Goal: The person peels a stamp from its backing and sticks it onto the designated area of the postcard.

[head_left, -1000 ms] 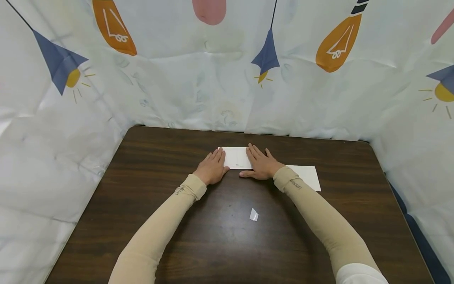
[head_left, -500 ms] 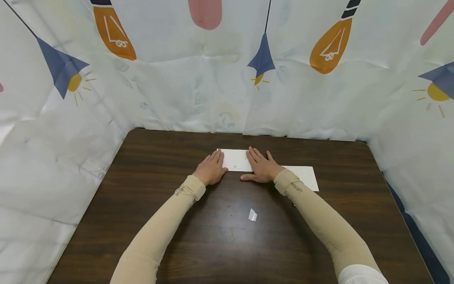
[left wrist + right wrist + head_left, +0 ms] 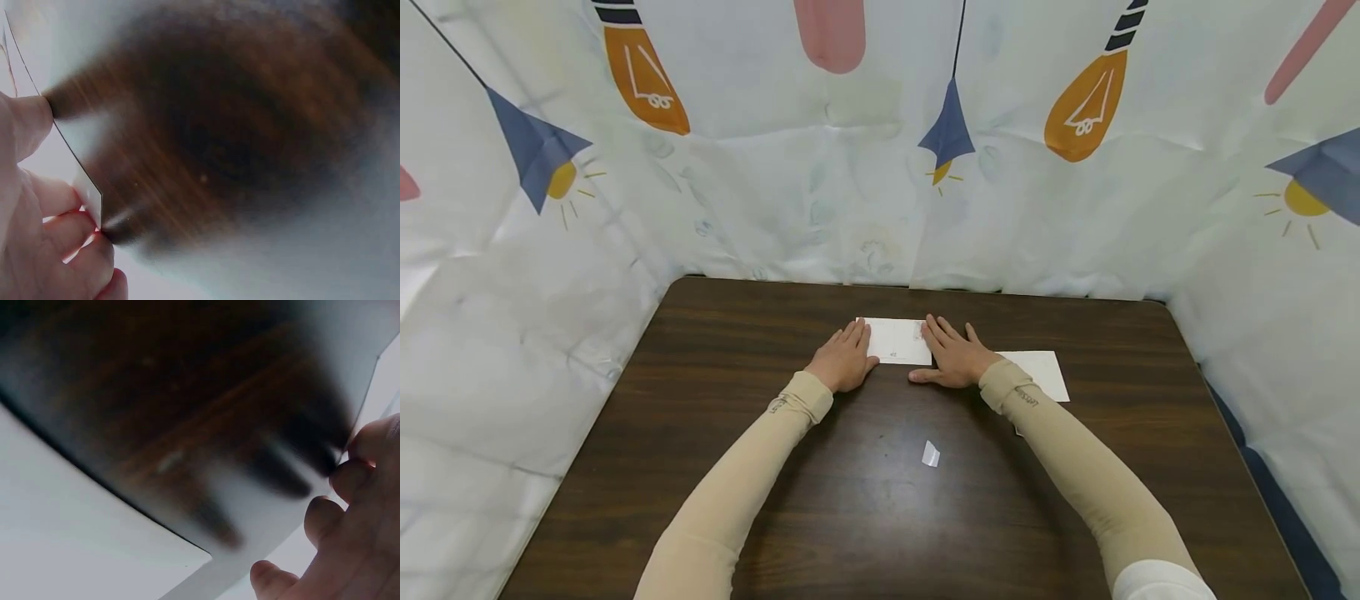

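Observation:
A white sheet of paper (image 3: pixel 895 342) with faint small marks lies flat near the far side of the dark table. My left hand (image 3: pixel 841 357) rests on its left end, fingers straight and pointing away from me. On the right end lies my right hand (image 3: pixel 957 357), palm down, its thumb stretched out toward the left. The left wrist view shows the thumb and fingers of my left hand (image 3: pixel 56 231) along the sheet's edge. In the right wrist view, the fingertips of my right hand (image 3: pixel 356 525) meet the other end.
Another white sheet (image 3: pixel 1039 372) lies to the right, partly hidden under my right forearm. A small shiny pale scrap (image 3: pixel 931 454) is on the wooden table (image 3: pixel 820 517) nearer me. A patterned white curtain (image 3: pixel 760 200) hangs around the table's back and sides.
The whole view has shifted a little as the head camera tilts. Both hands stay on the sheet, and a faint mark now shows beside the right fingertips.

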The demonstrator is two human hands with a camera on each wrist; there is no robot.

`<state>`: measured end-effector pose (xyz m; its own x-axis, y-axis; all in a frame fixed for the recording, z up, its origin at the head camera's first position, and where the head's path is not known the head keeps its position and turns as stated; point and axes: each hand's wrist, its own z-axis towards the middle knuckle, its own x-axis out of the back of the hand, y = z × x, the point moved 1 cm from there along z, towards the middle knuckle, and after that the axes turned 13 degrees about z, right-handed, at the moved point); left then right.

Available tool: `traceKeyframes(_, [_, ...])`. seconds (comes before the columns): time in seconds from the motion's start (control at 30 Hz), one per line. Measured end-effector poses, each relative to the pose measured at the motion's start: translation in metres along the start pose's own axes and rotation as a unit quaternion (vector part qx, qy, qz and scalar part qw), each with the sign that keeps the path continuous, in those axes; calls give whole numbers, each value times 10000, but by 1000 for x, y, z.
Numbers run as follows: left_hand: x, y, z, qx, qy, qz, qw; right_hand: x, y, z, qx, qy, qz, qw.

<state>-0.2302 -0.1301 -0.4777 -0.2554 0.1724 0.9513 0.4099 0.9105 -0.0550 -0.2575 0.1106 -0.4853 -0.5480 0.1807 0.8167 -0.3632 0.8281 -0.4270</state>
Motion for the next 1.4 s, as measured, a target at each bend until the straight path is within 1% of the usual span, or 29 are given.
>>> traceKeyframes(0.07, [1, 1, 0, -12, -38, -28, 10000, 3, 1, -1, 5, 14, 92, 10000])
traceKeyframes(0.17, [1, 1, 0, -42, -38, -74, 10000, 7, 3, -4, 73, 158, 218, 9996])
traceKeyframes(0.27, [1, 0, 1, -84, 22, -50, 10000, 11, 5, -8, 217, 396, 392, 9982])
traceKeyframes(0.4, [0, -3, 1, -136, 134, -37, 9998, 19, 8, -16, 434, 830, 783, 9925])
traceKeyframes(0.6, [1, -4, -1, -131, 113, -67, 9998, 25, 15, -32, 565, 1455, 1274, 9795])
traceKeyframes(0.67, [2, -3, -2, -125, 95, -91, 9998, 26, 18, -36, 589, 1620, 1387, 9752])
traceKeyframes(0.8, [3, -2, -3, -197, 150, -153, 9996, 26, 26, -44, 544, 1885, 1677, 9661])
traceKeyframes(0.9, [2, 1, -1, -254, 210, -113, 9994, 27, 30, -48, 524, 2081, 1845, 9591])
traceKeyframes(1.03, [0, 5, 0, -281, 375, 10, 9989, 26, 35, -53, 498, 2311, 2032, 9502])
traceKeyframes(1.2, [1, 14, 0, -375, 700, 168, 9967, 26, 43, -64, 393, 2585, 2415, 9345])
traceKeyframes(1.3, [2, 18, 1, -429, 835, 216, 9954, 25, 47, -70, 318, 2628, 2612, 9283])
traceKeyframes(1.4, [2, 22, 1, -446, 896, 211, 9948, 26, 51, -77, 249, 2605, 2763, 9248])
